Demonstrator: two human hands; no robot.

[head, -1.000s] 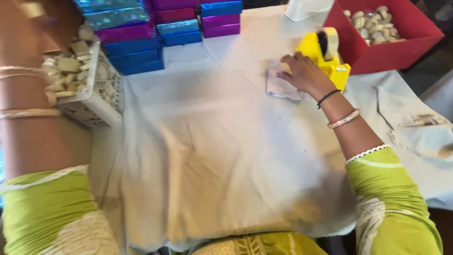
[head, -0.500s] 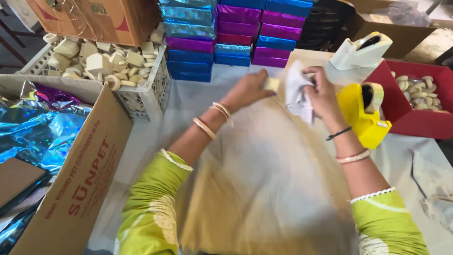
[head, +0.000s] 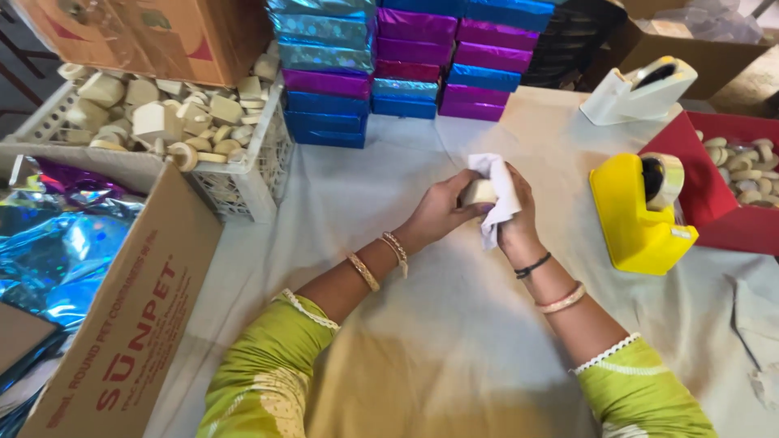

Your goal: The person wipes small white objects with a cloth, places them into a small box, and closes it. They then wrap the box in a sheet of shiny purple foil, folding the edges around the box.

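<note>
We find both hands raised together over the middle of the cloth-covered counter [head: 389,243]. The left hand [head: 442,212] is closed around a small pale block [head: 478,192], which looks like a piece of soap, holding it clear of the counter. The right hand [head: 516,221] grips a white cloth [head: 497,199] and presses it against the block's right face; part of the cloth hangs loose below the fingers.

At 3 o'clock from the hands stands a yellow tape dispenser [head: 633,219], with a red tray [head: 714,215] of similar pale pieces just beyond it. A white tape dispenser [head: 637,93] sits at 1 o'clock. Stacked shiny blue and purple boxes [head: 389,65] stand at 12 o'clock. A white basket [head: 235,174] heaped with pale blocks lies at 10 o'clock, and a cardboard carton [head: 130,324] holding shiny foil sheets at 8 o'clock.

Risks, in our judgement: the block is held by fingertips only, so firm rubbing could push it out of the grip and drop it onto the counter. The loose cloth end may also snag, and the yellow dispenser is near enough for a right elbow swing to knock it.
</note>
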